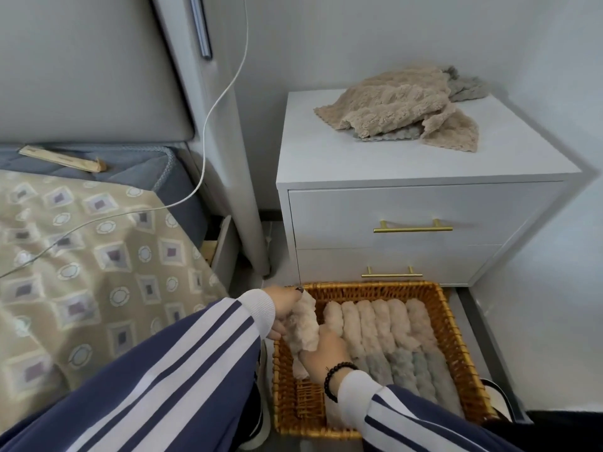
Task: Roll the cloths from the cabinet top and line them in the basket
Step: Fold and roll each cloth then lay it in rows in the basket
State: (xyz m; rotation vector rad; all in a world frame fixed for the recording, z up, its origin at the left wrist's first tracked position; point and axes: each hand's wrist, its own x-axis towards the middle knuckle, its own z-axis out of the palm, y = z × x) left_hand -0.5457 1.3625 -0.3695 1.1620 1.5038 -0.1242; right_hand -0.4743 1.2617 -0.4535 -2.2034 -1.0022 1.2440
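A wicker basket [456, 334] sits on the floor in front of a white cabinet [391, 164]. Several rolled cloths [388, 334] lie side by side in it, filling its right part. Over the basket's left side both hands hold one rolled beige cloth [303, 327]. My left hand [283, 308] grips its upper end, and my right hand [326, 353] grips its lower part. On the cabinet top lies a loose pile of beige and grey cloths [401, 106].
A bed [81, 243] with a patterned cover is at the left, with a white cable [208, 125] trailing across it. The cabinet has two drawers with gold handles [412, 227]. A wall corner stands at the right. A shoe [499, 399] shows by the basket's right side.
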